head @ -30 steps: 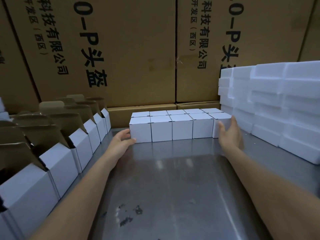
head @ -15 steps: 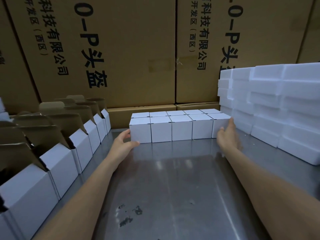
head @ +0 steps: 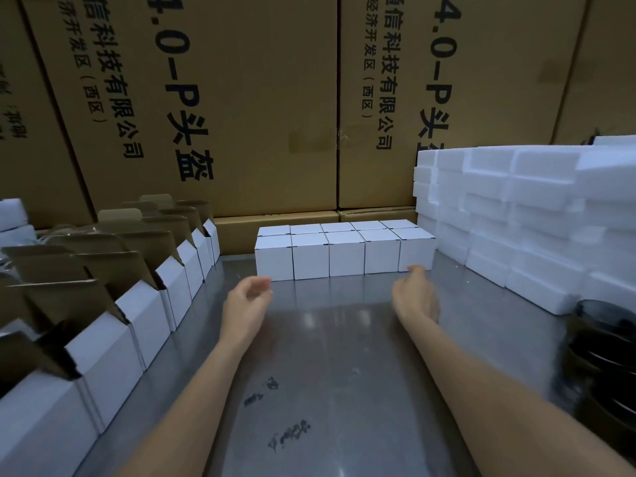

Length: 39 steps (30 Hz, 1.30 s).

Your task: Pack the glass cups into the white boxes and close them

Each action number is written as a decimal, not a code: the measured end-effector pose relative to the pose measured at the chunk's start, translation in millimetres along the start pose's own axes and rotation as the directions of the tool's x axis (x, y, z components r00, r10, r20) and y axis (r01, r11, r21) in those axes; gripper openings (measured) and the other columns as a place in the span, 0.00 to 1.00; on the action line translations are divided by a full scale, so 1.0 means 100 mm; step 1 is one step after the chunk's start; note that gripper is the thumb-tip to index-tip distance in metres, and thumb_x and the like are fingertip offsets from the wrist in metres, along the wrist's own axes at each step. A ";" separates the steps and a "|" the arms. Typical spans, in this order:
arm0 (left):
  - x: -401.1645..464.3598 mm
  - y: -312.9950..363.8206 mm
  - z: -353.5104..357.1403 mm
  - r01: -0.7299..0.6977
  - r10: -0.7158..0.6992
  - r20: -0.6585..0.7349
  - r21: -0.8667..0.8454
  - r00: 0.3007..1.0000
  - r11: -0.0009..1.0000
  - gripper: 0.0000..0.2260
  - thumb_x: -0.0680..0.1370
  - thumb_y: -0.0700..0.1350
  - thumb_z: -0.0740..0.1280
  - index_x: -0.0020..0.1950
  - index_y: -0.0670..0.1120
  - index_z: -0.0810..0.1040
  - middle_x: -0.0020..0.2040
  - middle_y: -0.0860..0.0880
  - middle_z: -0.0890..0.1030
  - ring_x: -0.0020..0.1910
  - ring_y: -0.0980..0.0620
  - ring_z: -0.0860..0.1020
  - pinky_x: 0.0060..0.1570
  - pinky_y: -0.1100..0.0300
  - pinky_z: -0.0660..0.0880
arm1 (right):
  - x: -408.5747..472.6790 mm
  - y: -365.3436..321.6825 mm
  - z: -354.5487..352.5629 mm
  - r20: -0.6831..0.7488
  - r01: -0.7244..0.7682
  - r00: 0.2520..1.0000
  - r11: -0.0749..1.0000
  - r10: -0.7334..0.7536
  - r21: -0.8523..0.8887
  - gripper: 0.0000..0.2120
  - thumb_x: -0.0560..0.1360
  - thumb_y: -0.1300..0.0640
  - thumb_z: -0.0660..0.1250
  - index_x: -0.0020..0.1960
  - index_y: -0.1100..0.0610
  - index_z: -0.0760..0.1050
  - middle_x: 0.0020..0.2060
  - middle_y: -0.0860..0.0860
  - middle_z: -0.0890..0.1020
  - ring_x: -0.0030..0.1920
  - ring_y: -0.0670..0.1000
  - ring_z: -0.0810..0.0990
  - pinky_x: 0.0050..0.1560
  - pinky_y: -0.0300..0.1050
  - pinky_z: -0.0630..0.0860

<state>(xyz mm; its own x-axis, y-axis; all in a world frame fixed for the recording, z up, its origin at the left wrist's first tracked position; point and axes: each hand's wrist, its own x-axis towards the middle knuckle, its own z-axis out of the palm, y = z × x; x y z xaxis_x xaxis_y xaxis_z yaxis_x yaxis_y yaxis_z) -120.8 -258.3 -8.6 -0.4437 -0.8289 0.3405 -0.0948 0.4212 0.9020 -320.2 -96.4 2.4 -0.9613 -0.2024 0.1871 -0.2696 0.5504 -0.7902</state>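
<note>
- Ten closed white boxes (head: 346,251) are counted at the back of the tabletop (head: 344,356), set in two rows of five and touching one another.
- Along the left edge a row of open white boxes (head: 144,315) is seen with brown flaps raised; about eight can be made out, though the nearest are blurred.
- A stack of white foam blocks (head: 523,215) is piled at the right; no exact count can be given.
- Dark glass cups (head: 605,352) are stacked at the right edge, partly cut off, so their number cannot be told.
- The left hand (head: 246,301) and right hand (head: 416,297) are held just in front of the closed block, apart from it; the fingers are loosely curled and nothing is gripped.
- A cup could be knocked by the right forearm when it is reached for, since the stack stands close beside the arm.
- The raised flaps could be bent or caught if a cup is lowered carelessly into an open box.
</note>
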 end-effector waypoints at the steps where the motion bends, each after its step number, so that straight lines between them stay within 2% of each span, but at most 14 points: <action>1: -0.13 0.04 0.00 -0.009 0.009 -0.004 0.005 1.000 1.000 0.10 0.76 0.36 0.66 0.49 0.50 0.79 0.46 0.53 0.81 0.52 0.52 0.78 0.49 0.64 0.70 | -0.12 0.00 -0.02 0.023 0.013 1.000 1.000 -0.013 -0.001 0.19 0.78 0.62 0.54 0.68 0.55 0.67 0.62 0.58 0.76 0.61 0.61 0.74 0.54 0.49 0.69; 4: -0.53 0.18 0.00 0.001 -0.001 -0.016 -0.015 1.000 1.000 0.12 0.76 0.34 0.65 0.42 0.51 0.80 0.42 0.52 0.82 0.47 0.52 0.79 0.48 0.62 0.71 | -0.50 -0.01 -0.12 0.110 0.057 0.992 0.998 -0.057 0.006 0.18 0.77 0.61 0.56 0.65 0.53 0.71 0.62 0.54 0.78 0.61 0.58 0.75 0.56 0.47 0.70; 8: -1.02 0.38 -0.06 0.001 -0.001 0.002 -0.040 1.000 0.999 0.14 0.75 0.32 0.64 0.40 0.51 0.80 0.40 0.51 0.82 0.43 0.51 0.79 0.49 0.59 0.73 | -1.01 0.02 -0.32 0.201 0.131 0.971 0.991 -0.133 0.019 0.14 0.75 0.60 0.59 0.56 0.48 0.78 0.56 0.52 0.81 0.59 0.56 0.77 0.56 0.45 0.72; 13: -1.53 0.55 -0.09 -0.042 0.041 0.057 0.017 0.998 0.999 0.16 0.73 0.31 0.63 0.38 0.52 0.79 0.36 0.56 0.81 0.38 0.55 0.78 0.42 0.65 0.71 | -1.49 0.12 -0.59 0.245 0.213 0.946 0.977 -0.213 0.027 0.14 0.73 0.61 0.58 0.47 0.48 0.80 0.49 0.50 0.84 0.54 0.55 0.79 0.53 0.45 0.73; 15: -1.66 0.59 -0.10 -0.052 0.049 0.076 0.038 0.996 0.998 0.16 0.74 0.31 0.63 0.38 0.52 0.80 0.37 0.56 0.81 0.38 0.56 0.78 0.42 0.65 0.72 | -1.60 0.14 -0.67 0.274 0.254 0.932 0.967 -0.238 -0.023 0.14 0.73 0.61 0.58 0.48 0.47 0.80 0.52 0.50 0.83 0.56 0.55 0.78 0.50 0.44 0.71; 18: -1.79 0.63 -0.14 -0.044 0.041 0.081 0.036 0.996 0.998 0.16 0.74 0.32 0.64 0.37 0.53 0.80 0.37 0.56 0.81 0.39 0.55 0.78 0.44 0.63 0.73 | -1.64 0.04 -0.83 0.366 0.335 0.895 0.926 -0.254 -0.176 0.14 0.74 0.59 0.59 0.53 0.49 0.79 0.57 0.53 0.80 0.59 0.58 0.77 0.53 0.45 0.71; 20: -1.84 0.64 -0.18 -0.026 0.025 0.077 0.021 0.997 0.999 0.16 0.74 0.32 0.63 0.37 0.53 0.80 0.38 0.56 0.82 0.39 0.55 0.78 0.43 0.63 0.73 | -1.54 -0.06 -1.01 0.320 0.340 0.914 0.900 -0.248 -0.273 0.13 0.75 0.59 0.60 0.56 0.53 0.78 0.57 0.56 0.80 0.59 0.59 0.77 0.52 0.46 0.72; 22: -1.87 0.65 -0.21 -0.005 0.004 0.074 0.005 0.997 1.000 0.16 0.74 0.33 0.63 0.38 0.53 0.80 0.38 0.56 0.82 0.39 0.56 0.78 0.43 0.63 0.73 | -1.39 -0.12 -1.23 0.208 0.298 0.950 0.877 -0.233 -0.376 0.13 0.76 0.58 0.60 0.58 0.58 0.76 0.57 0.57 0.79 0.60 0.59 0.75 0.52 0.46 0.72; 24: -1.89 0.65 -0.23 0.005 -0.004 0.074 -0.007 0.997 1.000 0.15 0.74 0.33 0.63 0.39 0.52 0.81 0.39 0.54 0.82 0.39 0.55 0.77 0.43 0.63 0.73 | -1.24 -0.08 -1.48 0.107 0.209 0.978 0.829 -0.180 -0.519 0.15 0.77 0.55 0.60 0.62 0.58 0.73 0.61 0.57 0.74 0.64 0.58 0.70 0.55 0.47 0.70; 27: -1.89 0.66 -0.23 0.016 -0.016 0.085 -0.002 0.996 1.000 0.15 0.75 0.34 0.63 0.39 0.52 0.81 0.40 0.53 0.82 0.40 0.55 0.78 0.42 0.65 0.73 | -1.12 0.09 -1.76 0.060 0.035 0.998 0.716 0.010 -0.698 0.20 0.77 0.53 0.60 0.67 0.58 0.69 0.65 0.59 0.68 0.66 0.58 0.65 0.65 0.48 0.64; 30: -1.89 0.66 -0.23 0.022 -0.021 0.094 -0.004 0.995 1.000 0.14 0.75 0.34 0.63 0.40 0.52 0.81 0.41 0.52 0.83 0.41 0.53 0.78 0.44 0.63 0.74 | -1.10 0.19 -1.81 0.093 -0.002 0.990 0.664 0.107 -0.748 0.20 0.75 0.54 0.58 0.65 0.58 0.71 0.65 0.59 0.70 0.66 0.58 0.67 0.68 0.49 0.63; 33: -1.90 0.67 -0.23 0.015 -0.014 0.091 -0.006 0.996 1.000 0.14 0.75 0.34 0.63 0.39 0.52 0.81 0.40 0.51 0.83 0.40 0.53 0.78 0.42 0.63 0.74 | -1.14 0.19 -1.77 0.096 0.001 0.989 0.643 0.113 -0.766 0.21 0.75 0.55 0.58 0.66 0.58 0.71 0.66 0.59 0.70 0.67 0.59 0.67 0.69 0.50 0.61; 36: -1.89 0.68 -0.23 0.013 -0.013 0.096 -0.004 0.995 1.000 0.14 0.75 0.33 0.63 0.39 0.51 0.81 0.40 0.51 0.82 0.39 0.52 0.77 0.44 0.60 0.74 | -1.20 0.17 -1.69 0.141 0.080 0.989 0.652 0.041 -0.754 0.20 0.75 0.58 0.59 0.66 0.58 0.71 0.66 0.60 0.71 0.67 0.60 0.67 0.67 0.49 0.63; 39: -1.89 0.68 -0.22 -0.001 0.001 0.099 -0.001 0.995 1.000 0.15 0.74 0.33 0.63 0.38 0.52 0.81 0.39 0.52 0.82 0.39 0.52 0.78 0.43 0.62 0.74 | -1.31 0.09 -1.57 0.196 0.212 0.975 0.668 -0.100 -0.713 0.16 0.76 0.58 0.58 0.64 0.58 0.72 0.63 0.59 0.74 0.64 0.59 0.70 0.57 0.48 0.65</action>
<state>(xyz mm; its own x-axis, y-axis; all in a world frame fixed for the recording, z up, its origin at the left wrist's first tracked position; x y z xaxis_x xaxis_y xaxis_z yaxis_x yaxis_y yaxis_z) -23.9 -80.7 -5.7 -0.5297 -0.7880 0.3138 -0.0937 0.4220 0.9017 -205.7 62.4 62.8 -0.8996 -0.4113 0.1465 -0.4244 0.9026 -0.0719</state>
